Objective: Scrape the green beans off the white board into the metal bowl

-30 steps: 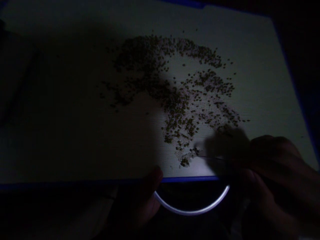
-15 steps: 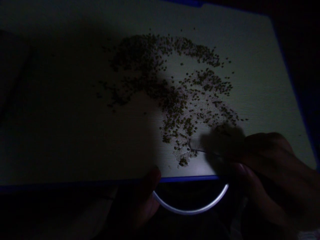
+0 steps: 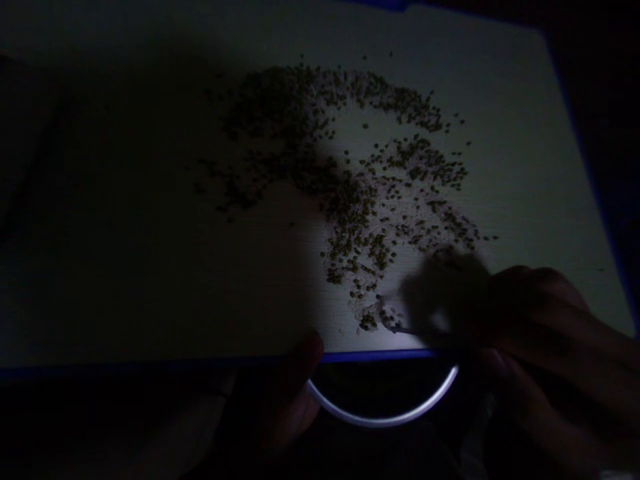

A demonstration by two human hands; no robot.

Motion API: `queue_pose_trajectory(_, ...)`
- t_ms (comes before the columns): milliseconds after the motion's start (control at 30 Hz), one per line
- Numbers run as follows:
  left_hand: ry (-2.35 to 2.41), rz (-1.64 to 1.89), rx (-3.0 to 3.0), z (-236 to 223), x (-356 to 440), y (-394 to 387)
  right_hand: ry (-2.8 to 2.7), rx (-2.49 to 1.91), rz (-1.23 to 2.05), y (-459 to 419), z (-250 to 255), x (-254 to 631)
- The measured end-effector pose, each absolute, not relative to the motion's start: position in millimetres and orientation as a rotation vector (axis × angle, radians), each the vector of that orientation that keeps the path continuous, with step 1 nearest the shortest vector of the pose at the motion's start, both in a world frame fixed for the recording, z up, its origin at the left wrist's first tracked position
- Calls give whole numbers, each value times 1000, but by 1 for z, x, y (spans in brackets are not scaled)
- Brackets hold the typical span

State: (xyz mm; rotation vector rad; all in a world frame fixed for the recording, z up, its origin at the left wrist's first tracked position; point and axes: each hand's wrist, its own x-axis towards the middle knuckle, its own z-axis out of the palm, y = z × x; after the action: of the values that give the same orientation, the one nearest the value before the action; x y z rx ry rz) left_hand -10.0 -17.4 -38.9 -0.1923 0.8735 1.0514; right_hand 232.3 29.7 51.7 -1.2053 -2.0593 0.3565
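Observation:
Small green beans (image 3: 350, 207) and pale rice-like grains (image 3: 407, 200) lie scattered on a light board (image 3: 520, 160) with a blue edge. My right hand (image 3: 545, 327), fingers pinched, grips a thin spoon-like tool (image 3: 413, 331); poor light hides its exact kind. Its tip touches the board among a few beans and grains near the front edge. Below that edge is a round bowl (image 3: 380, 422) with a bright rim, its inside dark. My left hand (image 3: 295, 393) is closed at the bowl's left rim, thumb up against the board's edge; its other fingers are mostly in shadow.
Deep shadow covers the board's left half. A dark flat shape (image 3: 23, 133), too dim to name, lies at the far left. A denser band of beans (image 3: 280, 100) curves across the back of the spread.
The tool tip in my right hand has moved down toward the front edge, and a few beans and grains now lie beside it. My left hand and the bowl have hardly moved.

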Motion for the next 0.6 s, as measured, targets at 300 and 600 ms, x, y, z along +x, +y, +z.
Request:
queue_pose_trajectory(300,901,1005,-125,-51,-17,-19,-1947,-1266,276,29,46,234)
queue_pose_trajectory(600,885,1069,-121,-49,-13,-18,-2014,-1170,307,32,48,233)
